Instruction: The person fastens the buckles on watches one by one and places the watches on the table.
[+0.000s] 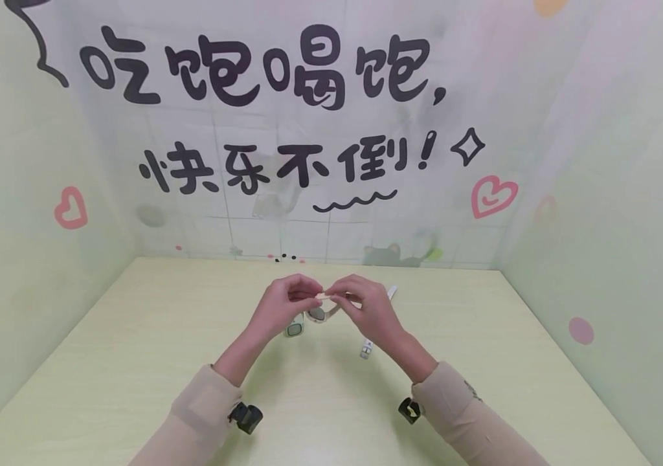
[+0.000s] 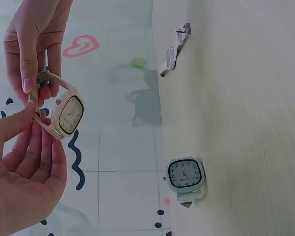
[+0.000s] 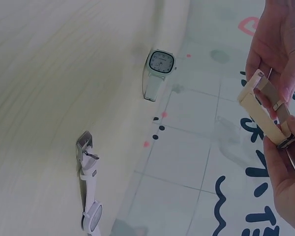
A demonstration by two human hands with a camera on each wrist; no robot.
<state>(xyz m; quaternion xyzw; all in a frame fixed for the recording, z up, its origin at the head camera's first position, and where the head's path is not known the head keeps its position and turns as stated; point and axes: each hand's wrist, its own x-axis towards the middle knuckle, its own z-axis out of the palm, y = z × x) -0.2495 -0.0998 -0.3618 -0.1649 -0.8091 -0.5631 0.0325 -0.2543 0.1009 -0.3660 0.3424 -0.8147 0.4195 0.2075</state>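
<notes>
Both hands hold a cream wristwatch above the table, its squarish dial hanging below the fingers in the head view. My left hand pinches the strap on one side, thumb on top. From the other side my right hand grips the strap between thumb and fingers, close by the buckle. The strap is bent round into a loop, its two ends meeting at the fingertips. Fingers partly hide the buckle.
A pale green wristwatch lies on the table beneath the left hand. Under the right forearm is a white wristwatch with its strap stretched out. A printed curtain hangs behind the table and along both sides.
</notes>
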